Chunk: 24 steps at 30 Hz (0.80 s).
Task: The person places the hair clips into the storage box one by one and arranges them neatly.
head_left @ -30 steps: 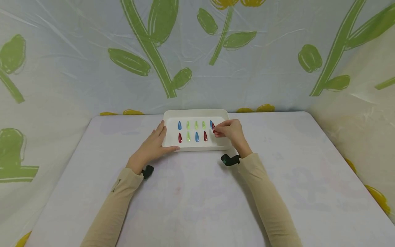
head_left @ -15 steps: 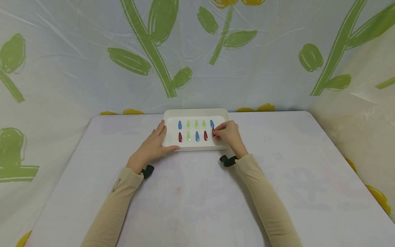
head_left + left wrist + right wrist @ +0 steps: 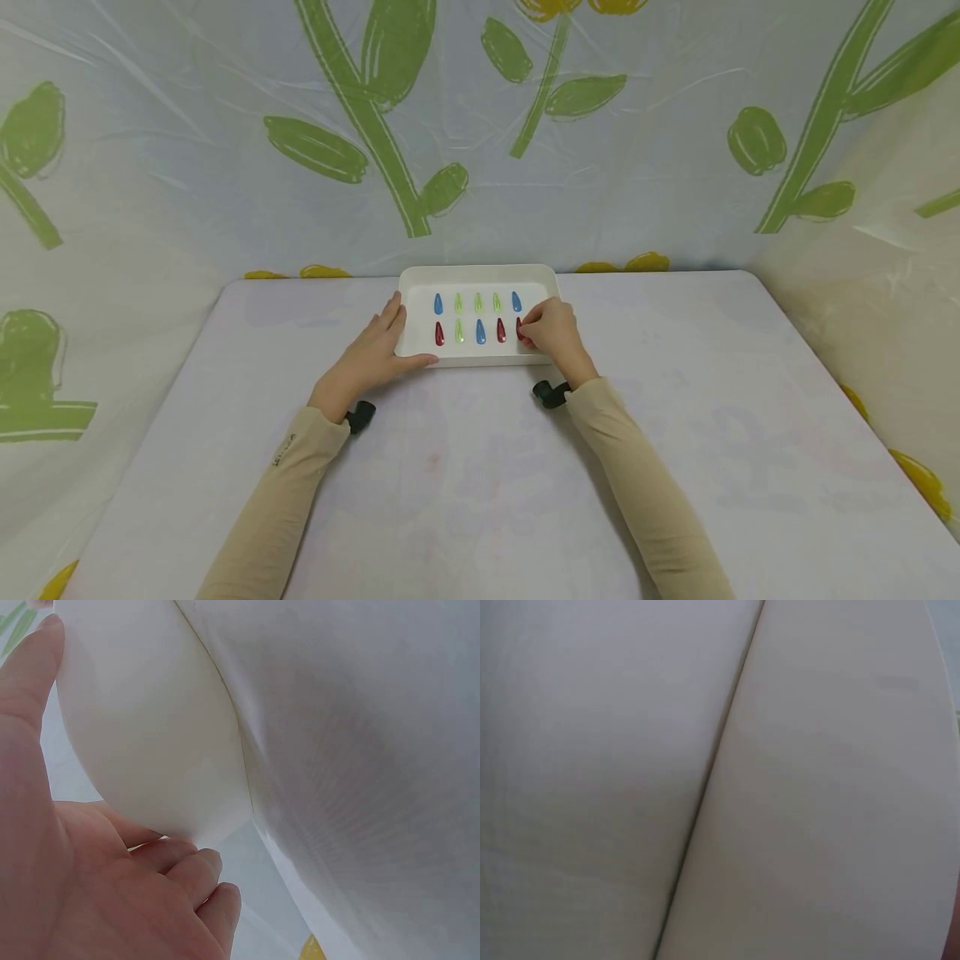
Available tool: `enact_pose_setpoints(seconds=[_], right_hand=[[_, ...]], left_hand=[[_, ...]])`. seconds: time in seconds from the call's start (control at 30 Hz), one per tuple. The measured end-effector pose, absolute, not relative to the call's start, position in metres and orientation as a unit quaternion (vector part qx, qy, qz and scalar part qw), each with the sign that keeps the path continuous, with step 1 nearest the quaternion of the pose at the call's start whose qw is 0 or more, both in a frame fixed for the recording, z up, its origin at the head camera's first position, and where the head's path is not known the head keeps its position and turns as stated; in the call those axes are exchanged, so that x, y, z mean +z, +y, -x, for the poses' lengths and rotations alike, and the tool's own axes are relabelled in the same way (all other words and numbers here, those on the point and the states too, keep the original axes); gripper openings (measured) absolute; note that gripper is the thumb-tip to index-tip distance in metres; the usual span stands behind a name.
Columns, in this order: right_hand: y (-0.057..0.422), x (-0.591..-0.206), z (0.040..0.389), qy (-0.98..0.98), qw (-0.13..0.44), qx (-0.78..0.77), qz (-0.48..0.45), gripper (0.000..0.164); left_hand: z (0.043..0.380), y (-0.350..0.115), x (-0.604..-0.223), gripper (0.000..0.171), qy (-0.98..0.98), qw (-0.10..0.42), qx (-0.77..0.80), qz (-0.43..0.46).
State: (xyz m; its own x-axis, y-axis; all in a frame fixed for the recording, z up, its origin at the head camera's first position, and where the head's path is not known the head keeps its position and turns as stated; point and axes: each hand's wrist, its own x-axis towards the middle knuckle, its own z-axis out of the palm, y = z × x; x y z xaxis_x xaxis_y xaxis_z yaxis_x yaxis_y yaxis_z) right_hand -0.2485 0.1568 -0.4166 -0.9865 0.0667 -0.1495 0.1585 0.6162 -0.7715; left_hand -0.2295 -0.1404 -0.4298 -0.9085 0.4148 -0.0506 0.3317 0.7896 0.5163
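Note:
A shallow white tray [image 3: 491, 362] holds two rows of snap hair clips. Over its right part, my right hand [image 3: 558, 333] pinches a red hair clip [image 3: 519, 328] at the right end of the front row, partly hidden by the fingertips. Left of it in that row lie another red clip [image 3: 501, 330], a blue clip [image 3: 481, 332], a green clip [image 3: 460, 331] and a red clip [image 3: 439, 333]. Fairly straight fingers of my left hand [image 3: 367, 357] rest along the tray's left side, thumb at the front wall. The left wrist view shows this hand [image 3: 97, 900] against the tray wall [image 3: 150, 712].
In the back row, a blue clip [image 3: 438, 303] and a blue clip [image 3: 516, 302] flank several green clips [image 3: 478, 302]. The tray stands near the far edge of the white table [image 3: 450, 483], before a leaf-patterned curtain [image 3: 615, 192]. The right wrist view shows mostly the tray's outer wall [image 3: 817, 787].
My right hand has moved slightly toward me, bringing the red hair clip down from beside the back row's blue clip into line with the front row. My left hand has stayed put.

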Motion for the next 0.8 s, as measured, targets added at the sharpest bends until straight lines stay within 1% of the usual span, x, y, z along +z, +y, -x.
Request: enact_pose_setpoints(seconds=[0.43,0.8], right_hand=[[0.1548,-0.4148,0.2468,0.915,0.061,-0.393,-0.073,0.007],[0.1544,-0.4170,0.2466,0.923,0.050,-0.377,-0.063,0.010]], left_hand=[[0.2297,-0.1405,-0.4304,0.116,0.942,0.079,0.259,-0.198],[0.2303,-0.1405,-0.4318,0.117,0.943,0.079,0.257,-0.196]])
